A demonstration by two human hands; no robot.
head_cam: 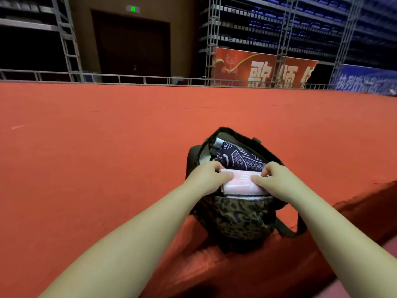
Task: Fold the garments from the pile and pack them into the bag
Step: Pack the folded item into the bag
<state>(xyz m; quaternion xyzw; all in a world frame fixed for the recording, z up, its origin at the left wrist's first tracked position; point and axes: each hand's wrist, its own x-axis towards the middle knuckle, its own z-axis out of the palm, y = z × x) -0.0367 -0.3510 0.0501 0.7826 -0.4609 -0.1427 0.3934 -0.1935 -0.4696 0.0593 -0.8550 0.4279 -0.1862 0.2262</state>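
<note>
At lower centre of the frame, the left hand (206, 179) and right hand (271, 179) each pinch an end of the pink garment (242, 183), lying crosswise, half sunk into the bag (240, 220) mouth below them.

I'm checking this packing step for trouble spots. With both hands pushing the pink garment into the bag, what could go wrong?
The camouflage bag sits at the edge of the red platform; pushing down could tip it off. The folded pink garment, pinched by the left hand and right hand, may bunch and unfold against the dark patterned garment already inside.
</note>
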